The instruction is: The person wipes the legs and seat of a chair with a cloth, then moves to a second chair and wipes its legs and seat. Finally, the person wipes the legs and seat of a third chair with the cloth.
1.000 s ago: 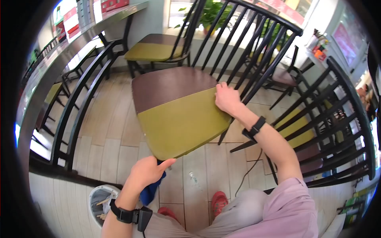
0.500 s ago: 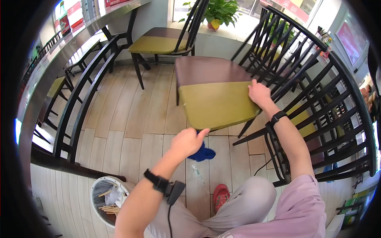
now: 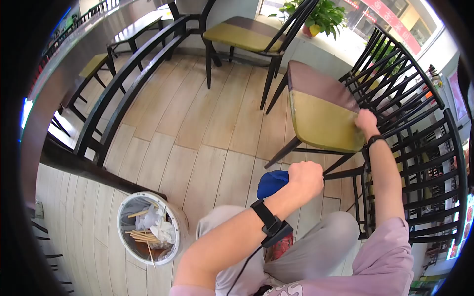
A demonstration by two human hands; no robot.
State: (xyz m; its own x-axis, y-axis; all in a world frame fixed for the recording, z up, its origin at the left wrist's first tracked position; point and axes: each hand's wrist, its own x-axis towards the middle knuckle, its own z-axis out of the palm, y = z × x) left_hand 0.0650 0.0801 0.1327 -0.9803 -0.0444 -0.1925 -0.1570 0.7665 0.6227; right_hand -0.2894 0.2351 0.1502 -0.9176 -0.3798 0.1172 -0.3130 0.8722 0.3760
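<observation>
A chair [image 3: 323, 118] with a two-tone seat, brown behind and olive green in front, stands ahead of me to the right. My right hand [image 3: 366, 122] grips the seat's right edge beside the black slatted backrest; its fingertips are partly hidden. Closed in a fist, my left hand [image 3: 306, 178] is in front of the seat's near edge, lower in view. A blue cloth [image 3: 271, 185] hangs from that fist, bunched on its left side.
A white bin [image 3: 178, 224] holding used chopsticks and crumpled tissue stands at lower left. Another green-and-brown chair [image 3: 247, 37] is by the wall. A black-slatted chair back [image 3: 424, 190] crowds the right side. A potted plant [image 3: 321, 19] sits on the windowsill.
The chair has shifted right in view and its front legs now show. My left hand, with the blue cloth, has come away from the seat's front edge. My right hand still grips the seat.
</observation>
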